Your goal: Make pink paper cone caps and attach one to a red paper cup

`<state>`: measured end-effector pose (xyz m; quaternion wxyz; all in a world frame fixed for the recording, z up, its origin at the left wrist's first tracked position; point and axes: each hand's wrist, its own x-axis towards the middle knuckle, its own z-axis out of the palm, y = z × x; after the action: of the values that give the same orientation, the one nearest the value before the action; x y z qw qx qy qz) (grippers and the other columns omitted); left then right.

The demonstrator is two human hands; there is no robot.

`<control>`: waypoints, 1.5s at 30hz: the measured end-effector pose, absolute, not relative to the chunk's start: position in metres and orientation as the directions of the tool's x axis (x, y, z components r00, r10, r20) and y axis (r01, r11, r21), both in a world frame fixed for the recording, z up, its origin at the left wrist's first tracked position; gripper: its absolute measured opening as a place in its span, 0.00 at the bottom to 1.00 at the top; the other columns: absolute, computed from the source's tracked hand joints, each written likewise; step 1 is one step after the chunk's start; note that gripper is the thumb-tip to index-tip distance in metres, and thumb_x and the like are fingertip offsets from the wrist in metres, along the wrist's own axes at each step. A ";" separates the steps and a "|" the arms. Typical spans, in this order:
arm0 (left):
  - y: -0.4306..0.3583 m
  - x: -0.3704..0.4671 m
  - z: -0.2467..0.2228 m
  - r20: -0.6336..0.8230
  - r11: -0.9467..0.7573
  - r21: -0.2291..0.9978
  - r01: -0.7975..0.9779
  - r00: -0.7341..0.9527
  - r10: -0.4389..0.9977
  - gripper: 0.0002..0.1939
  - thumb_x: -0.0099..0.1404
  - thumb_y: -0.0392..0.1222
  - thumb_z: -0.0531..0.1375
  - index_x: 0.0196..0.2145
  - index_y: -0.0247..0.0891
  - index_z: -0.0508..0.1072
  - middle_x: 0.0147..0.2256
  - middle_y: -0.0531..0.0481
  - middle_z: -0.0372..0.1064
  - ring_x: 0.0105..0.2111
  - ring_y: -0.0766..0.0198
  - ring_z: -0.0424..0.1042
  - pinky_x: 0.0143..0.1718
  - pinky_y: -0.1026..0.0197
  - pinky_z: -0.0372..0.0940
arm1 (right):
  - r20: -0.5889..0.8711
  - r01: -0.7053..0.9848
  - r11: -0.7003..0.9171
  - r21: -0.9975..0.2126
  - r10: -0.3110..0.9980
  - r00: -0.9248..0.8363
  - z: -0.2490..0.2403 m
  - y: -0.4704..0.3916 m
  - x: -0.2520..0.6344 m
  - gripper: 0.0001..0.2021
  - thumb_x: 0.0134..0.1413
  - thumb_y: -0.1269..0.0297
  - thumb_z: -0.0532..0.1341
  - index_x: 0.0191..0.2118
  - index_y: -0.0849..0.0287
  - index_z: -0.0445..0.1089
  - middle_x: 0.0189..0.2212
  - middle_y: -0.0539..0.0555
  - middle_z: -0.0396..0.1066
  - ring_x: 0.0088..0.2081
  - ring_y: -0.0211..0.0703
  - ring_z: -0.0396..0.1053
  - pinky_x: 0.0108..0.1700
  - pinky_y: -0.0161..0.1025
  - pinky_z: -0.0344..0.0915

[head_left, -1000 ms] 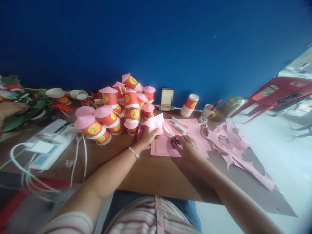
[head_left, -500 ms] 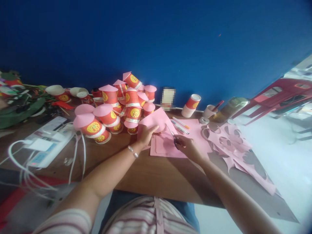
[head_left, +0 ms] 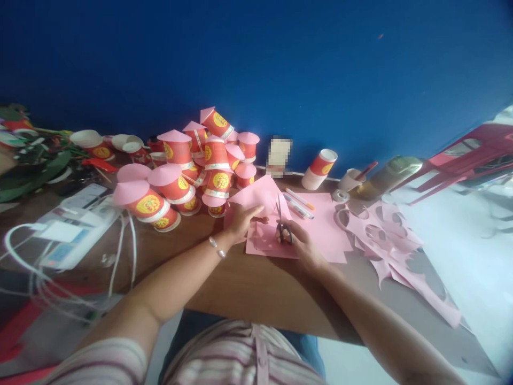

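Note:
A sheet of pink paper [head_left: 256, 193] is gripped in my left hand [head_left: 243, 222], thumb on top and the other fingers partly hidden. My right hand [head_left: 302, 240] holds a pair of scissors [head_left: 284, 233] by its dark handles. The blades point up and away, against the right side of the held sheet. Below both hands lie more pink sheets [head_left: 320, 246], flat on the brown table [head_left: 240, 283]. Just right of the scissors, several pens [head_left: 300, 207] rest on that paper.
Left of centre stand stacked red paper cups [head_left: 219, 184] with pink cone tops. A power strip [head_left: 70, 248] with white cables lies at the left. Cut pink scraps [head_left: 385, 230], a tape roll [head_left: 341, 195] and a bottle [head_left: 388, 179] are at the right, beside a red chair [head_left: 473, 152].
The scissors have turned from slanting up-left to nearly upright, with their handles now plainly visible. My left hand still grips the sheet. The whole view has shifted slightly.

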<state>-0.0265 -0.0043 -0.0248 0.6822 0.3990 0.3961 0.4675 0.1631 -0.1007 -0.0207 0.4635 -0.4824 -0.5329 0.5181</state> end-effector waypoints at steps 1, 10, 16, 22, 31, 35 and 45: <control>-0.005 -0.026 -0.025 -0.170 0.250 0.914 -0.320 0.258 0.951 0.23 0.49 0.52 0.76 0.26 0.31 0.72 0.21 0.47 0.73 0.25 0.55 0.79 0.28 0.58 0.74 | 0.001 0.031 0.004 -1.000 0.994 -0.112 -0.021 -0.101 0.163 0.28 0.62 0.38 0.63 0.53 0.58 0.70 0.33 0.52 0.73 0.33 0.42 0.68 0.39 0.41 0.67; -0.010 -0.027 -0.026 -0.251 0.350 0.921 -0.171 0.426 0.869 0.20 0.52 0.54 0.73 0.24 0.33 0.76 0.22 0.46 0.76 0.19 0.65 0.73 0.21 0.64 0.66 | 0.074 0.072 0.083 -0.994 0.990 -0.119 -0.026 -0.102 0.166 0.25 0.67 0.41 0.60 0.57 0.56 0.68 0.33 0.51 0.71 0.35 0.42 0.68 0.40 0.41 0.68; -0.014 -0.031 -0.011 -0.300 0.371 0.926 -0.070 0.462 0.834 0.12 0.56 0.46 0.72 0.27 0.34 0.78 0.23 0.48 0.77 0.25 0.61 0.76 0.27 0.63 0.70 | 0.099 0.101 0.109 -0.989 0.990 -0.096 -0.030 -0.105 0.169 0.25 0.67 0.42 0.60 0.57 0.57 0.66 0.35 0.53 0.72 0.36 0.43 0.70 0.41 0.43 0.71; -0.015 -0.028 -0.017 -0.264 0.336 0.938 -0.082 0.460 0.848 0.18 0.59 0.53 0.70 0.29 0.32 0.80 0.26 0.43 0.78 0.28 0.56 0.77 0.31 0.58 0.73 | 0.096 0.149 0.110 -0.983 0.991 -0.098 -0.029 -0.107 0.172 0.25 0.67 0.42 0.60 0.58 0.56 0.66 0.36 0.53 0.71 0.38 0.44 0.72 0.41 0.42 0.72; -0.015 -0.031 -0.025 -0.271 0.303 0.953 0.002 0.454 0.849 0.24 0.61 0.60 0.68 0.33 0.31 0.82 0.29 0.40 0.79 0.21 0.63 0.72 0.20 0.62 0.64 | 0.104 0.179 0.118 -0.977 0.991 -0.084 -0.030 -0.107 0.171 0.26 0.67 0.40 0.59 0.59 0.56 0.67 0.37 0.53 0.72 0.38 0.44 0.71 0.41 0.42 0.73; -0.015 -0.030 -0.024 -0.288 0.319 0.948 0.009 0.451 0.845 0.22 0.61 0.59 0.68 0.33 0.33 0.82 0.26 0.43 0.78 0.20 0.62 0.71 0.20 0.63 0.64 | 0.109 0.175 0.121 -0.977 0.991 -0.078 -0.032 -0.107 0.170 0.27 0.67 0.40 0.59 0.59 0.56 0.67 0.37 0.53 0.72 0.37 0.43 0.72 0.40 0.41 0.72; -0.015 -0.030 -0.023 -0.296 0.344 0.939 -0.022 0.462 0.836 0.21 0.60 0.57 0.68 0.27 0.34 0.79 0.23 0.44 0.77 0.19 0.63 0.72 0.19 0.64 0.65 | 0.124 0.182 0.134 -0.974 0.990 -0.063 -0.033 -0.107 0.169 0.23 0.68 0.43 0.58 0.57 0.55 0.67 0.33 0.51 0.72 0.34 0.42 0.71 0.37 0.40 0.71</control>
<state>-0.0299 -0.0153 -0.0234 0.7039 0.4851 0.4200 0.3047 0.1689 -0.1067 -0.0332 0.4696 -0.4981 -0.5885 0.4301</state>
